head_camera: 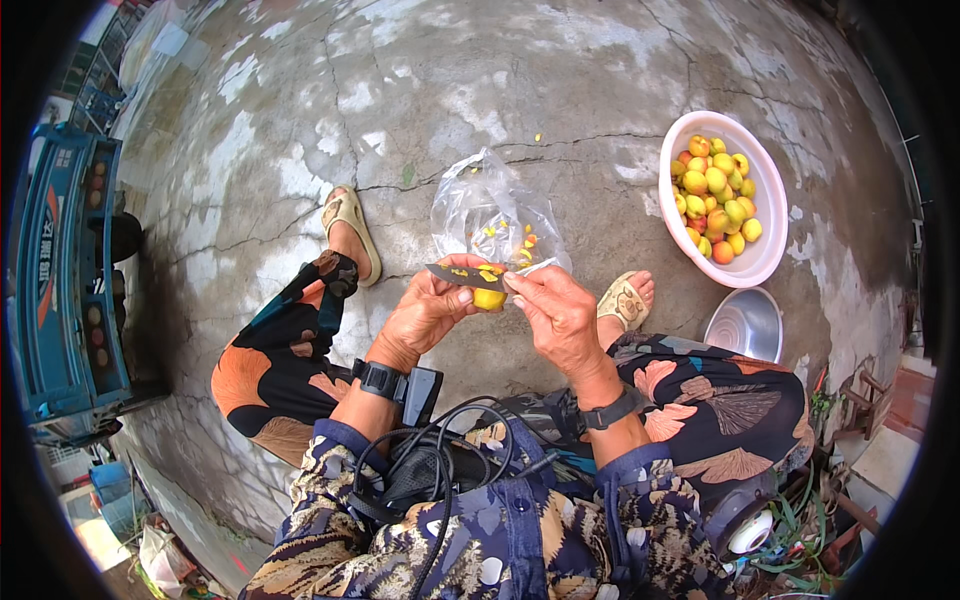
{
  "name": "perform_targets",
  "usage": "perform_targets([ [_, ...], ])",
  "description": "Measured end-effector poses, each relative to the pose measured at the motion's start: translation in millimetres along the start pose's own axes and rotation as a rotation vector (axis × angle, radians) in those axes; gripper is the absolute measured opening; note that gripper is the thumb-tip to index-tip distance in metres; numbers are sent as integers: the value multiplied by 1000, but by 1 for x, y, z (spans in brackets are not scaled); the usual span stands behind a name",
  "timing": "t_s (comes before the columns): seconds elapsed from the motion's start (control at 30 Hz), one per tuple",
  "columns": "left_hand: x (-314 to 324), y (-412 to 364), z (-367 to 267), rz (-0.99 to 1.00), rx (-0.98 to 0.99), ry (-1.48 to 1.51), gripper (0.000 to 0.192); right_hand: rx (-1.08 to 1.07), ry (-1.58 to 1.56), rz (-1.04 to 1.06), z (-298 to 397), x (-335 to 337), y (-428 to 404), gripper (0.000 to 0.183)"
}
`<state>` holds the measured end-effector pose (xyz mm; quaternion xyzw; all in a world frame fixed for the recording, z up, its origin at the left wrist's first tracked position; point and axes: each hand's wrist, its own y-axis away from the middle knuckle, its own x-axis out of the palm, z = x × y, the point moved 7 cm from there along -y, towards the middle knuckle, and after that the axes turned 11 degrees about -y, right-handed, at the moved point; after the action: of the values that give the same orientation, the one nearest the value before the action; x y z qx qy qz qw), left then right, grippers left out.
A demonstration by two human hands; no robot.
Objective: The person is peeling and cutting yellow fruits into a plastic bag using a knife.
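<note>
A yellow fruit [490, 299], like an apricot or small peach, is held in my left hand [429, 311] at the centre of the view. My right hand [559, 319] grips a knife [466, 276] near its right end; the handle is mostly hidden by my fingers. Yellow bits of peel or flesh stick to the dark blade, which lies across the fruit's upper side. Just beyond my hands, a clear plastic bag [480, 196] lies spread on the ground with yellow and orange peelings [527, 241] on it.
A pink-white plastic basin [772, 225] of yellow-red fruit stands right, with a metal bowl [744, 326] below it. Sandalled feet flank the bag on cracked concrete [420, 90]. A blue vehicle [71, 277] stands far left. Black cables [442, 450] lie over my lap. Plants [799, 525] grow lower right.
</note>
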<state>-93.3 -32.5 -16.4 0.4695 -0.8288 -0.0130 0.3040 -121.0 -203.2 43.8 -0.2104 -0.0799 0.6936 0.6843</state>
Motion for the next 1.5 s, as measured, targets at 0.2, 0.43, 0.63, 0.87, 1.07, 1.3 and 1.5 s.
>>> perform_targets([
  [0.2, 4, -1, -6, 22, 16, 1, 58, 19, -42, 42, 4, 3, -2, 32],
  [0.43, -4, 2, 0, -34, -17, -14, 59, 56, 12, -12, -16, -6, 3, 30],
  [0.63, -1, 0, -9, -49, 28, -21, 51, 125, -58, -38, -17, -12, 0, 29],
  [0.87, -4, 0, -8, -50, -29, -145, 54, 53, -6, 18, -18, -7, 4, 28],
  [1.07, 8, -1, -11, 16, -12, 64, 59, 257, -13, -150, -33, -24, 6, 29],
  [1.3, 8, -5, -8, 22, 16, 217, 57, 121, -109, -114, -13, -3, 4, 33],
  [1.5, -4, -11, 9, -45, -40, 401, 64, -61, -6, -41, 8, 11, 4, 40],
])
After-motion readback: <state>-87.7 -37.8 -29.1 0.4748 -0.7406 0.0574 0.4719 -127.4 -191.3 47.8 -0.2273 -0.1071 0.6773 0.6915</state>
